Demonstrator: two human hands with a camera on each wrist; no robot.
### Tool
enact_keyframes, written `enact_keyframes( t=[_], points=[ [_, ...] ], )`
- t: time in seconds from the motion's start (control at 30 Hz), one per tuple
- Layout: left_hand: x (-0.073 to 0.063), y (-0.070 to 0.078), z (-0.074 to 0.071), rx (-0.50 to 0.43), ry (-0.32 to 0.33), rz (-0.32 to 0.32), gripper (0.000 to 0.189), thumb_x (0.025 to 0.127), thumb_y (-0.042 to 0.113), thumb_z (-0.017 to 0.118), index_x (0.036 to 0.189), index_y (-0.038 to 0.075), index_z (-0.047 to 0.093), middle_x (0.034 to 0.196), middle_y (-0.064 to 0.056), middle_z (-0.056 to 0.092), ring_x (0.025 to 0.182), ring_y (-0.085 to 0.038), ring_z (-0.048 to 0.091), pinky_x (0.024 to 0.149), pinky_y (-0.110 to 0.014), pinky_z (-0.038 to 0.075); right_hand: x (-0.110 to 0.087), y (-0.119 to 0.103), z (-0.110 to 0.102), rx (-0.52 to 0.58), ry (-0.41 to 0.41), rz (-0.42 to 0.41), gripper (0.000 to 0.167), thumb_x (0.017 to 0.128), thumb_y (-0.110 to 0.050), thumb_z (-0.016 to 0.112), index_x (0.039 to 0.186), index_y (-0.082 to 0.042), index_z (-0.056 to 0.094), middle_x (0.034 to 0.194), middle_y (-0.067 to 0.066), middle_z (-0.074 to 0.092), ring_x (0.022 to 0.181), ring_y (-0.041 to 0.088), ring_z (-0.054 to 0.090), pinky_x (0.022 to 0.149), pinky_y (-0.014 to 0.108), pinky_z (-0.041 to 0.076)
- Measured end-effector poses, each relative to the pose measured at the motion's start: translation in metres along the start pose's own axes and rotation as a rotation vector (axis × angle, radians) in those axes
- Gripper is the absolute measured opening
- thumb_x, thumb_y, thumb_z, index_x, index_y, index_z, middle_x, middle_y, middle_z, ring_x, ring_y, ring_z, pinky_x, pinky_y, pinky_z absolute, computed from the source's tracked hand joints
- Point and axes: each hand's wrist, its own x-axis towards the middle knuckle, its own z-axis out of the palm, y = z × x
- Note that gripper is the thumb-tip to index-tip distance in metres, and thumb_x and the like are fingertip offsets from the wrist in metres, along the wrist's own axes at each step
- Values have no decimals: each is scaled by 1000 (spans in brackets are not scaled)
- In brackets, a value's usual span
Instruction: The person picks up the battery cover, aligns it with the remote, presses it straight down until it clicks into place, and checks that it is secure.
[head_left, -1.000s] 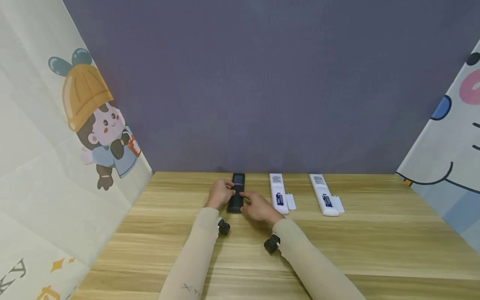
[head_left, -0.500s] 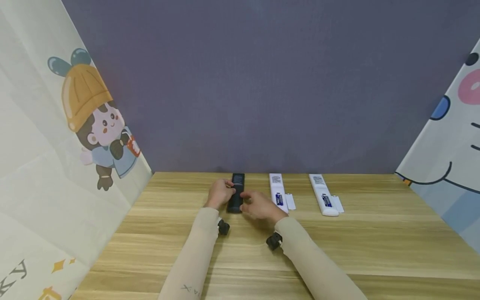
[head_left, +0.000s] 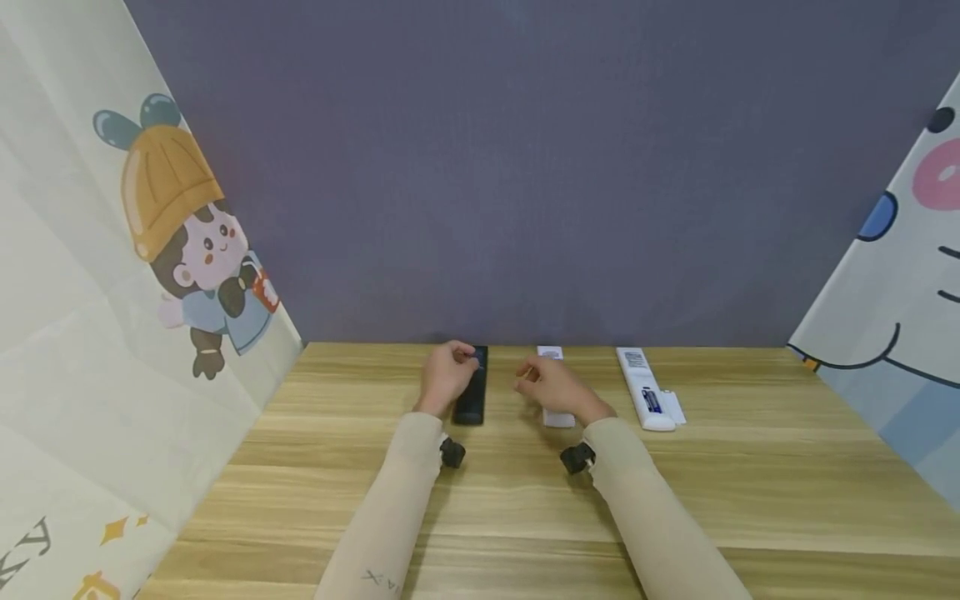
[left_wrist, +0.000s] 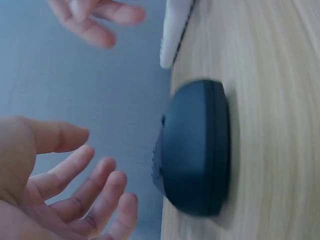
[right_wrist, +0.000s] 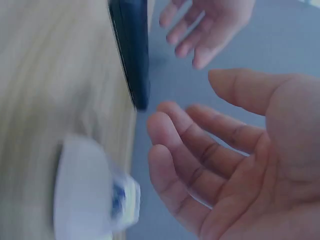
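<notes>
While I watch from my remote seat, the slim black plastic remote control lies flat on the light wood-grain desk, its far end close to the dark grey-blue backdrop. Side-on in the left wrist view, I see its smooth, matte, rounded end, domed on top, with a thin seam running along the lower edge. The left hand hovers over its left edge, fingers relaxed, parted and holding nothing. The right hand hangs partly in front of a long white plastic remote control, its fingers likewise loosely bent and clasping nothing. Farther right I have a second white plastic remote control, dark blue batteries exposed, a flat white rectangular cover just beside it.
</notes>
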Motion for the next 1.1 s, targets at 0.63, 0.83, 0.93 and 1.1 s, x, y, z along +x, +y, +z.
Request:
enact_keyframes(
  t=[0.63, 0.83, 0.93, 1.1],
  points=[
    [-21, 22, 29, -167, -94, -29, 14, 96, 14, 69, 108, 14, 77, 101, -7, 74, 85, -20, 67, 66, -28, 51, -24, 53, -58, 23, 59, 77, 8, 95, -7, 59, 90, -2, 64, 64, -1, 55, 60, 12, 50, 59, 28, 42],
    [-28, 29, 42, -106, -115, -28, 15, 94, 17, 72, 108, 12, 77, 99, -7, 75, 85, -19, 67, 72, -31, 54, -25, 62, -56, 12, 23, 107, 12, 92, -2, 56, 99, 3, 65, 66, 3, 60, 59, 14, 56, 59, 29, 46],
    [-30, 32, 51, -82, -133, -29, 16, 93, 18, 72, 107, 12, 77, 98, -5, 75, 86, -18, 69, 75, -32, 55, -27, 66, -55, 9, -8, 152, 13, 95, -4, 57, 103, 3, 65, 68, 7, 62, 60, 17, 58, 60, 30, 47],
    [-32, 37, 64, -70, -177, -35, 18, 91, 22, 73, 106, 12, 76, 91, -3, 75, 75, -12, 67, 69, -27, 53, -30, 72, -51, 7, -31, 179, 10, 96, -7, 60, 102, 1, 62, 62, 3, 60, 56, 15, 56, 61, 31, 46]
  ],
)
